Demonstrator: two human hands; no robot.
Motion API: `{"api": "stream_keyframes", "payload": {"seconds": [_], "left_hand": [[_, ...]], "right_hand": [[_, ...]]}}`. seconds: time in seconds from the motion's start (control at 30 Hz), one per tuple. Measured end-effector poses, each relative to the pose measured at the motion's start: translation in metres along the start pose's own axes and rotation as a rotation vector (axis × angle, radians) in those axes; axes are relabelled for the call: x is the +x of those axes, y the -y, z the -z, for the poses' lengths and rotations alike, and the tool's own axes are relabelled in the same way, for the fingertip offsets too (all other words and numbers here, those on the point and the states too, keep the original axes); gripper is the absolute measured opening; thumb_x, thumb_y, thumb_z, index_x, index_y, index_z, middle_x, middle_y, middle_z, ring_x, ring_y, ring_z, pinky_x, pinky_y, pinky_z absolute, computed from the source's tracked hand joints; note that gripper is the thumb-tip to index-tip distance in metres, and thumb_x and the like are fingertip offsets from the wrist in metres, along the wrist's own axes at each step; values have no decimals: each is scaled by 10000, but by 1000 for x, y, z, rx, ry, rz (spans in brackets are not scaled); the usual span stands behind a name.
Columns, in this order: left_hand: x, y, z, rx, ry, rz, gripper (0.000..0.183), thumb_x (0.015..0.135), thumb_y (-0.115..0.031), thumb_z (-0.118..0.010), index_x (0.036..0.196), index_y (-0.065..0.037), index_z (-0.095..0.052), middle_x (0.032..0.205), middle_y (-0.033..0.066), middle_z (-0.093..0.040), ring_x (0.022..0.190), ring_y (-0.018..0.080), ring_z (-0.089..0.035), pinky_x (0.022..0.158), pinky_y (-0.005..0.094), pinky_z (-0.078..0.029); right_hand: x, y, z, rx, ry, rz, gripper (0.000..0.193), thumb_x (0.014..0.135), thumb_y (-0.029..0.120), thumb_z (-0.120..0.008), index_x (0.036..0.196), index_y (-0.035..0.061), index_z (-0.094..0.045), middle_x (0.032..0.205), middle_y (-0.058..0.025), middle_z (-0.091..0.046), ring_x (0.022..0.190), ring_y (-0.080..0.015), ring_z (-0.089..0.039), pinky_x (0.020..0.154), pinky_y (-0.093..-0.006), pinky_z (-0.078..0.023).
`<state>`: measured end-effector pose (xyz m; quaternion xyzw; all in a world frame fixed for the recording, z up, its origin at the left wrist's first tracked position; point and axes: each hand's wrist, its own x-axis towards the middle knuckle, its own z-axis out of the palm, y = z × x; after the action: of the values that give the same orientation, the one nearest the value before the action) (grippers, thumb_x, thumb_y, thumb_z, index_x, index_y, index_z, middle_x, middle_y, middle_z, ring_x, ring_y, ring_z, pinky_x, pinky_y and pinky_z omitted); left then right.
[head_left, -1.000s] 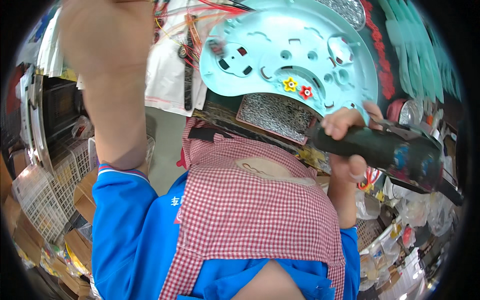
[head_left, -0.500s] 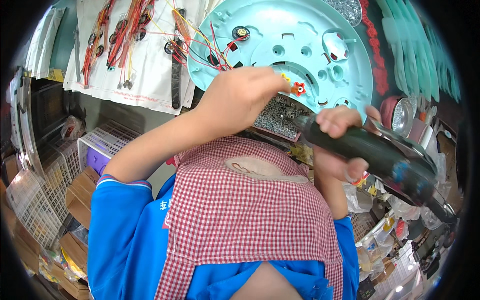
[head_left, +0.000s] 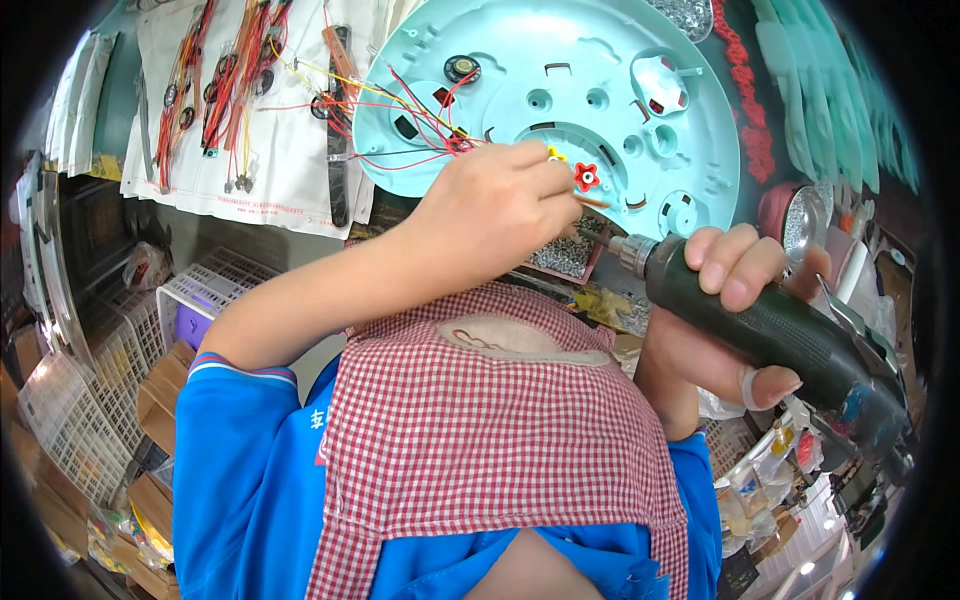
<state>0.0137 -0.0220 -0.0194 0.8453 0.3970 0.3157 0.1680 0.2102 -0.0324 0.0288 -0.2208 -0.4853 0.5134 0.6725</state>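
Note:
My right hand is wrapped round a dark green power screwdriver, its metal chuck pointing left. A silvery strip lies along the tool's far side. My left hand is closed in a pinch close to the bit; whatever its fingertips hold is too small to make out. Just beyond these fingers lies a round turquoise plastic shell, with a red star-shaped piece and a yellow piece in its curved recess. A small speaker with red, yellow and black wires sits at the shell's left.
Below the shell is a tray of small screws, partly behind my left hand. Wired speakers lie on white sheeting at left. Red pieces and stacked turquoise parts are at far right, near a red-rimmed bowl.
The screwdriver has shifted right and a little down, and its chuck is now plainly seen. My left hand has moved slightly toward the bit. The shell has slid a little left.

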Motion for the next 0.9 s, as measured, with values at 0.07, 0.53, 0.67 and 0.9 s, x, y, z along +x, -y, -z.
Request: {"api": "stream_keyframes", "payload": {"seconds": [0.07, 0.53, 0.67, 0.9], "left_hand": [[19, 11, 0, 15, 12, -1, 109, 693, -151, -740, 779, -100, -696, 771, -18, -597, 741, 183, -576, 638, 334, -503], [44, 41, -20, -13, 120, 30, 105, 731, -114, -733, 815, -53, -715, 803, 31, -602, 786, 222, -591, 698, 349, -512], [42, 31, -12, -37, 111, -2, 91, 715, -116, -744, 778, -72, -695, 788, 22, -584, 755, 208, -586, 674, 325, -511], [41, 19, -8, 57, 87, -77, 199, 692, -150, -763, 849, -76, -667, 804, 12, -571, 754, 182, -588, 642, 304, -507]], "right_hand": [[8, -1, 2, -51, 18, 60, 952, 793, 702, -614, 1453, 87, -310, 836, -62, -555, 768, -202, -539, 728, -371, -460], [45, -23, 17, -97, 55, 103, 1055, 756, 724, -647, 1417, -5, -268, 796, -96, -568, 735, -233, -580, 713, -399, -502], [44, -19, 14, -22, 85, 64, 992, 771, 700, -637, 1430, 39, -301, 827, -77, -550, 772, -217, -547, 749, -394, -465], [48, -13, 13, -12, 183, -2, 874, 822, 647, -598, 1434, 67, -368, 854, -57, -516, 800, -197, -496, 774, -381, -420]]}}
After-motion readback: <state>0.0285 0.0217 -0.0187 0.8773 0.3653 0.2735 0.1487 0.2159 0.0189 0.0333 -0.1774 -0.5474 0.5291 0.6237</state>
